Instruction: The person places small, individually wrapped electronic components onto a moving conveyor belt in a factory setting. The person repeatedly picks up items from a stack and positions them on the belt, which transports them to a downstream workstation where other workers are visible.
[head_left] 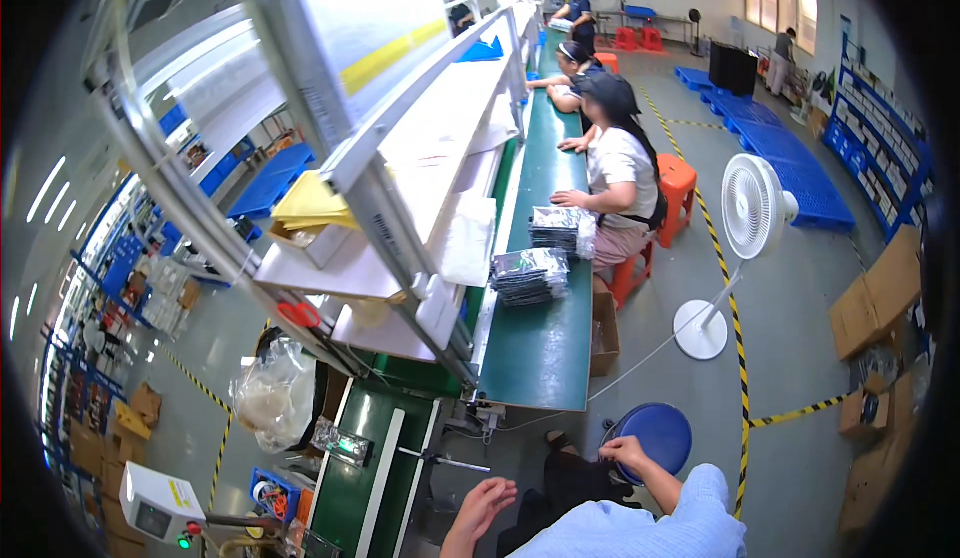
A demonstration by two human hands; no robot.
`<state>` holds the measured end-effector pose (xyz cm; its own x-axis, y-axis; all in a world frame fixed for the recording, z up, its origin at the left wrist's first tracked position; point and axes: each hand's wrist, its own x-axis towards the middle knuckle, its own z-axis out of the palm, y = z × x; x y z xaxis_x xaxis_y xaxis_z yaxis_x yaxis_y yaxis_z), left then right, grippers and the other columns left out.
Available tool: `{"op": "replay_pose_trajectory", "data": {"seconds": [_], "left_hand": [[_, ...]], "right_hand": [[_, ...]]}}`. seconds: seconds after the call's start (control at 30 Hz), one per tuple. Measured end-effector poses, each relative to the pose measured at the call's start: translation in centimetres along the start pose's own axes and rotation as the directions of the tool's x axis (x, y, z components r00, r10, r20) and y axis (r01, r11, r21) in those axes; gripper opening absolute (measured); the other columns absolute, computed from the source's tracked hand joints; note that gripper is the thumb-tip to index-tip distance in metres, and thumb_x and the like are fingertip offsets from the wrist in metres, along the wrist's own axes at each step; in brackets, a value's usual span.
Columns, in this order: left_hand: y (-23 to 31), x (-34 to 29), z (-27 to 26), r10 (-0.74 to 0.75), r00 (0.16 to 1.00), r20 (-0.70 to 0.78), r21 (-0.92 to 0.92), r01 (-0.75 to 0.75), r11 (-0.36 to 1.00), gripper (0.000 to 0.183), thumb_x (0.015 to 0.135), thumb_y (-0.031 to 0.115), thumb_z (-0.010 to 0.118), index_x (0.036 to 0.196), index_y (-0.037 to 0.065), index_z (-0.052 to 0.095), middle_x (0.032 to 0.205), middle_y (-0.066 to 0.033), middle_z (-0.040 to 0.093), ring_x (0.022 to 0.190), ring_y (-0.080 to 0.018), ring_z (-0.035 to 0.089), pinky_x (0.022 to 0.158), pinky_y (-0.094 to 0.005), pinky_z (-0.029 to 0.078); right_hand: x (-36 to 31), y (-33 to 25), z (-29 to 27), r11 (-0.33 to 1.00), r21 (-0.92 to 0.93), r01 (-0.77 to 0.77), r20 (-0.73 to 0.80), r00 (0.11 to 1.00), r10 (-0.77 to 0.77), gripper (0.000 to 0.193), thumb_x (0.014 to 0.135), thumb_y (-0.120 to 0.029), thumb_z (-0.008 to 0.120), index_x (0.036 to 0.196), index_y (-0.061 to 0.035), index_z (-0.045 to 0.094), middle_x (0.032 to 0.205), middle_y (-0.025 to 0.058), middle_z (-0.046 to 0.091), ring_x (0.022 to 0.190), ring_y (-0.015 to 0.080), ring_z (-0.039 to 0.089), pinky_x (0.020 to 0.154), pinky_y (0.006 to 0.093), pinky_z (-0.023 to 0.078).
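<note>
My left hand [487, 505] is raised over my dark-trousered lap, its fingers extended and nothing visible in it. A thin metal rod [460, 461] lies just beyond it, beside the lower green conveyor belt [343, 498]. My right hand [625, 454] is curled closed in front of the round blue stool [660, 438]. Whatever it might hold is hidden by the fingers. On the lower belt sits a flat item in a clear bag [345, 445], apart from both hands. Farther ahead, two stacks of bagged flat items, a near stack [530, 276] and a far stack [562, 231], rest on the upper green belt [530, 368].
A person in a white top [612, 163] sits along the belt's right side, with others beyond. A white pedestal fan [750, 208] stands to the right, its cable crossing the floor. Metal-framed shelving [385, 228] rises at left; a machine with lit buttons [160, 506] is lower left.
</note>
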<state>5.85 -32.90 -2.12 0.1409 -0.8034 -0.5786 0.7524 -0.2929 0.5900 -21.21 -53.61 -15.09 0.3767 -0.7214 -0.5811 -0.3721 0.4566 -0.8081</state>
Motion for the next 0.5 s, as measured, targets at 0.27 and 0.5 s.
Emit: {"op": "replay_pose_trajectory", "data": {"seconds": [0.27,0.5], "left_hand": [[8.3,18.4,7.0,0.135,0.989,-0.064,0.097,-0.128,0.987,0.046,0.083,0.018,0.058,0.123,0.007,0.04,0.123,-0.0062,0.046,0.117,-0.0211,0.04,0.095,-0.0404,0.034],[19.2,38.9,6.4,0.294,0.921,-0.254,0.005,-0.302,0.953,0.061,0.075,0.036,0.065,0.125,0.007,0.042,0.125,-0.0026,0.045,0.119,-0.0158,0.036,0.103,-0.0426,0.015]], "right_hand": [[13.6,-7.5,-0.7,0.974,0.227,0.028,0.05,0.998,-0.041,0.029,0.072,-0.02,0.073,0.089,-0.0003,0.061,0.074,0.0026,0.06,0.064,0.0093,0.055,0.055,0.0222,0.045],[28.3,-26.1,-1.4,0.936,0.352,0.021,0.299,0.945,-0.134,0.087,0.076,-0.047,0.062,0.135,-0.0003,0.018,0.135,0.0145,0.029,0.123,0.0232,0.031,0.096,0.0431,0.03]]}}
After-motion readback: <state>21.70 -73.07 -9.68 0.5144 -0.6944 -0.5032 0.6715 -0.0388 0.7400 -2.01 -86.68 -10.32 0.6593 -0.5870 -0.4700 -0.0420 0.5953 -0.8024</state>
